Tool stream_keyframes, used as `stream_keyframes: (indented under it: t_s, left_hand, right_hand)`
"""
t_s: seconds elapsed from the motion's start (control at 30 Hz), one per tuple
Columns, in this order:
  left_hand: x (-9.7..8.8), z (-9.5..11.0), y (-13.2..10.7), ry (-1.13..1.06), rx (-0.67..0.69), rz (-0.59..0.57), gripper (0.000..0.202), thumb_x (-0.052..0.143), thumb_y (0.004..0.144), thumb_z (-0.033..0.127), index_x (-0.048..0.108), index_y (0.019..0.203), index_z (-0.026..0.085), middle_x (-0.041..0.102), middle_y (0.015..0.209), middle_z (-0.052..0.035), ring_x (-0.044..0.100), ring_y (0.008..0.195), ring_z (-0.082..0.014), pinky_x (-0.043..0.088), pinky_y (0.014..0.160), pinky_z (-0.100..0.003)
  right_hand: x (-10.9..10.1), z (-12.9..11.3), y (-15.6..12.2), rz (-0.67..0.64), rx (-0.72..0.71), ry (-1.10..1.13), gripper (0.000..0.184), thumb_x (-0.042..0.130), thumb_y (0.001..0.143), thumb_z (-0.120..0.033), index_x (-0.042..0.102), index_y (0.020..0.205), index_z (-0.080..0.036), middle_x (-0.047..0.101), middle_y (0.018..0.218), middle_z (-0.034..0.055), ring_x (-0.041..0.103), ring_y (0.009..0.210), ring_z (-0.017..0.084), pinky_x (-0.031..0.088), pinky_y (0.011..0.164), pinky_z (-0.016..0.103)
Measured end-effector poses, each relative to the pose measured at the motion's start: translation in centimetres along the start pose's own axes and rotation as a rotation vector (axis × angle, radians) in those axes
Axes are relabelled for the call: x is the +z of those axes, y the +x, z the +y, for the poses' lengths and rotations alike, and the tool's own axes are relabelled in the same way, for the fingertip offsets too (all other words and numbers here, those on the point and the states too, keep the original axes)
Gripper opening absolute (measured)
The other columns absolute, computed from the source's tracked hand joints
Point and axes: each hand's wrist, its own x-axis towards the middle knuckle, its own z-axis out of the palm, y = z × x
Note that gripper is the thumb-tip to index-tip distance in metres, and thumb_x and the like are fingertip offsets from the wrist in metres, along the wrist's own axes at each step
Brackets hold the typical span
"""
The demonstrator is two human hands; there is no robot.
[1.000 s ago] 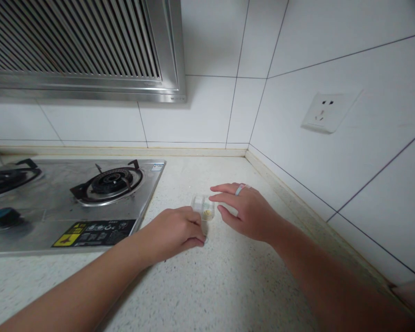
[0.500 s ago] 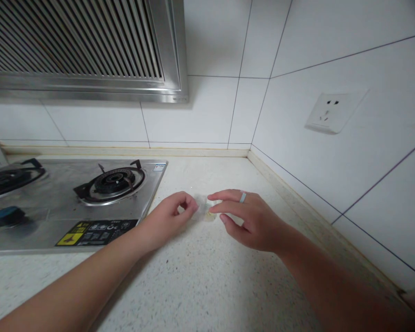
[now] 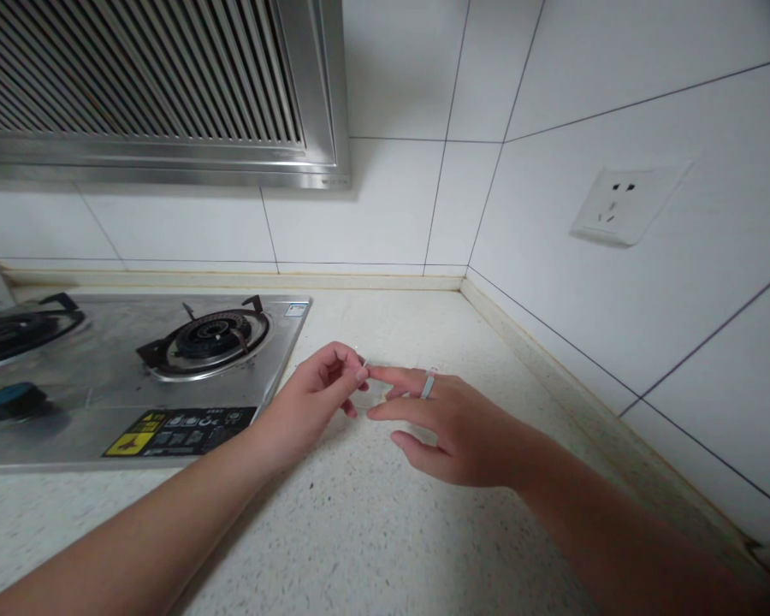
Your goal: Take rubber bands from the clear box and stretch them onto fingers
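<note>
My left hand is closed in a pinch, thumb against fingers. Between its tips shows a small pale ring-like piece, too small to make out fully. It meets the end of an outstretched finger of my right hand. That right hand is open, palm down, fingers spread and holding nothing. A silvery ring sits around one of its fingers. Beneath and between the hands, a small see-through thing lies on the speckled countertop, partly hidden by the fingers.
On the left, a steel gas stove with black burner grates is set into the counter. A range hood hangs over it. White tiled walls meet in the far corner, and a socket is on the right wall.
My right hand has moved left and slightly nearer me, and its fingertip now touches the left hand's pinch. The ring-like piece has come into sight there.
</note>
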Motion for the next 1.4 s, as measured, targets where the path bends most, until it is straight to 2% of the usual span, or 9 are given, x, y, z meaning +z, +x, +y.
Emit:
stream_keyframes:
  t_s: [0.27, 0.4, 0.53, 0.63, 0.8, 0.93, 1.13, 1.27, 1.4]
  left_hand:
    - [-0.5, -0.2, -0.2, -0.04, 0.053, -0.052, 0.015, 0.061, 0.099, 0.033, 0.056, 0.105, 0.02, 0.06, 0.09, -0.0017, 0.061, 0.087, -0.0164, 0.053, 0.059, -0.022]
    - [-0.6, 0.0, -0.3, 0.054, 0.054, -0.085, 0.026, 0.062, 0.098, 0.031, 0.059, 0.121, 0.021, 0.063, 0.099, -0.0043, 0.061, 0.092, -0.0177, 0.053, 0.064, -0.024]
    - [-0.7, -0.3, -0.4, 0.259, 0.075, -0.086, 0.041, 0.059, 0.098, 0.03, 0.056, 0.137, 0.021, 0.065, 0.1, -0.0051, 0.061, 0.083, -0.0166, 0.053, 0.066, -0.027]
    - [-0.8, -0.5, -0.5, 0.5, 0.156, -0.061, 0.042, 0.053, 0.099, 0.027, 0.055, 0.14, 0.022, 0.068, 0.104, -0.006, 0.061, 0.079, -0.0161, 0.052, 0.067, -0.03]
    - [-1.1, -0.5, -0.6, 0.819, 0.229, -0.082, 0.034, 0.051, 0.1, 0.025, 0.062, 0.132, 0.019, 0.072, 0.112, -0.0097, 0.066, 0.086, -0.0203, 0.054, 0.077, -0.036]
    - [-1.3, -0.4, -0.7, 0.946, 0.263, -0.119, 0.044, 0.054, 0.099, 0.024, 0.051, 0.144, 0.021, 0.07, 0.119, -0.0119, 0.067, 0.096, -0.0239, 0.054, 0.084, -0.042]
    - [-1.2, -0.4, -0.8, 0.877, 0.297, -0.145, 0.05, 0.047, 0.099, 0.015, 0.044, 0.149, 0.022, 0.066, 0.126, -0.0128, 0.065, 0.105, -0.0245, 0.053, 0.093, -0.046]
    - [-0.6, -0.5, -0.9, 0.696, 0.213, -0.124, 0.052, 0.046, 0.098, 0.016, 0.042, 0.15, 0.018, 0.067, 0.126, -0.0134, 0.067, 0.104, -0.0235, 0.052, 0.097, -0.046]
    - [0.1, -0.8, -1.2, 0.52, 0.145, -0.161, 0.062, 0.044, 0.097, 0.015, 0.029, 0.157, 0.018, 0.056, 0.144, -0.0144, 0.058, 0.126, -0.0248, 0.045, 0.109, -0.049]
  right_hand:
    - [-0.1, 0.0, -0.1, 0.02, -0.027, 0.007, 0.034, 0.058, 0.09, -0.017, 0.065, 0.123, -0.022, 0.045, 0.153, 0.0095, 0.06, 0.12, 0.022, 0.051, 0.1, 0.04]
    - [-0.1, 0.0, -0.1, 0.031, -0.035, -0.006, 0.034, 0.057, 0.09, -0.017, 0.066, 0.123, -0.022, 0.049, 0.15, 0.0097, 0.059, 0.122, 0.023, 0.049, 0.103, 0.041]
    - [0.1, 0.0, -0.2, 0.052, -0.059, -0.002, 0.034, 0.057, 0.091, -0.018, 0.065, 0.124, -0.021, 0.049, 0.15, 0.0106, 0.056, 0.127, 0.023, 0.048, 0.105, 0.041]
    - [0.4, -0.1, -0.2, 0.044, -0.059, 0.011, 0.034, 0.058, 0.09, -0.017, 0.066, 0.122, -0.02, 0.048, 0.151, 0.0121, 0.057, 0.127, 0.025, 0.048, 0.104, 0.041]
    - [0.8, -0.2, -0.1, -0.013, -0.042, 0.023, 0.034, 0.058, 0.09, -0.02, 0.067, 0.124, -0.021, 0.044, 0.154, 0.0133, 0.059, 0.125, 0.027, 0.049, 0.103, 0.043]
    - [0.8, -0.2, 0.0, -0.058, -0.015, 0.01, 0.036, 0.06, 0.09, -0.02, 0.066, 0.125, -0.021, 0.044, 0.153, 0.0146, 0.058, 0.125, 0.027, 0.047, 0.105, 0.043]
    - [0.6, -0.5, 0.1, -0.112, 0.051, -0.032, 0.038, 0.061, 0.09, -0.023, 0.065, 0.128, -0.024, 0.039, 0.157, 0.0156, 0.061, 0.12, 0.028, 0.049, 0.102, 0.045]
    - [0.8, -0.6, 0.0, -0.155, 0.075, -0.033, 0.042, 0.064, 0.089, -0.024, 0.062, 0.131, -0.024, 0.034, 0.16, 0.0191, 0.064, 0.115, 0.029, 0.052, 0.096, 0.044]
    - [1.1, -0.5, 0.0, -0.187, 0.08, -0.034, 0.041, 0.066, 0.087, -0.025, 0.063, 0.128, -0.021, 0.031, 0.16, 0.0227, 0.063, 0.117, 0.032, 0.052, 0.095, 0.046]
